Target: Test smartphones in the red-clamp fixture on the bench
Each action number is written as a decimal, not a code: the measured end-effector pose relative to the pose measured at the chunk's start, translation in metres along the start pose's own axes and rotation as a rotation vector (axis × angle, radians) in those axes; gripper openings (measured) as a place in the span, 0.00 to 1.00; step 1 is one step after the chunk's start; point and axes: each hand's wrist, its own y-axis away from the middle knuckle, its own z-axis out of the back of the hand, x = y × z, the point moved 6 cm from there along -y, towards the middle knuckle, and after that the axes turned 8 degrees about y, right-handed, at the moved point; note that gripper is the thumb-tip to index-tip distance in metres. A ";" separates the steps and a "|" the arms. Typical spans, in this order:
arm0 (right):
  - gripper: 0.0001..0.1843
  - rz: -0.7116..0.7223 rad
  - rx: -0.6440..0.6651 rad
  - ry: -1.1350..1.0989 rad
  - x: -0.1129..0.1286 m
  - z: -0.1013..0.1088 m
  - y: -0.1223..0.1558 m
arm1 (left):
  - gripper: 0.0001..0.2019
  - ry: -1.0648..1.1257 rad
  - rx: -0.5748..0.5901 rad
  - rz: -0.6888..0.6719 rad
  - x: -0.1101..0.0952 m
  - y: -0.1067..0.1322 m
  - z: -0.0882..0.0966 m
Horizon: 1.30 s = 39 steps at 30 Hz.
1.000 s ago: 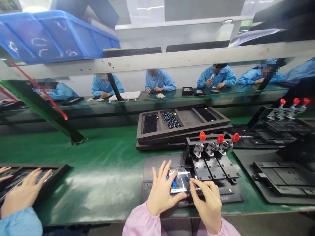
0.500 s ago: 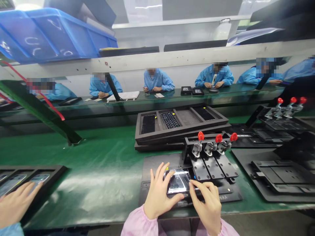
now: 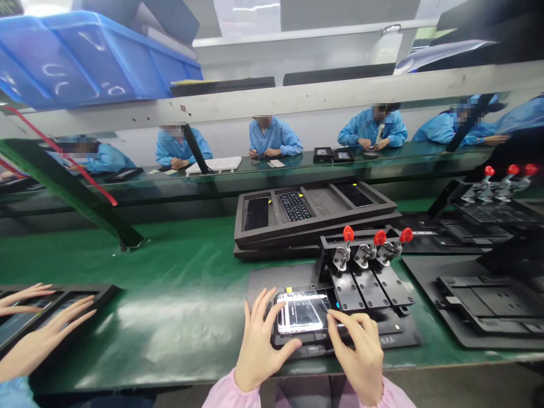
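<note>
A glossy phone screen [image 3: 301, 318] lies flat in a black clamping fixture [image 3: 397, 335], bright reflections across it and a yellow tab at its upper left corner. My left hand [image 3: 262, 335] is open at the screen's left end, fingers spread and thumb apart near the front edge. Over the screen's right part, the thumb and forefinger of my right hand [image 3: 359, 348] are pinched together; what they hold, if anything, is too small to make out. Just beyond that hand stand the fixture's toggle clamps, with red handles [image 3: 379, 238] raised above black plates [image 3: 369, 290].
Behind the fixture sits a stack of dark foam trays [image 3: 317, 218] with screens in its slots. Another fixture [image 3: 495, 306] lies to the right. At far left, a co-worker's hands [image 3: 55, 326] rest over a tray [image 3: 108, 292]. A green post [image 3: 93, 207] rises from the bench.
My left hand has moved left along the screen, uncovering more of its left end. My right hand keeps its pinch in nearly the same place. A co-worker's second hand has appeared at far left.
</note>
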 end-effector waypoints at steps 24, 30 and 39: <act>0.12 0.016 0.015 0.012 -0.001 -0.001 0.001 | 0.30 0.016 0.027 0.016 0.003 0.002 -0.005; 0.12 0.017 0.009 0.023 -0.001 0.000 0.001 | 0.28 0.004 0.035 0.008 0.004 0.003 -0.008; 0.16 -0.017 0.014 -0.049 0.007 -0.003 0.007 | 0.12 0.204 -0.284 -0.010 -0.021 0.012 0.018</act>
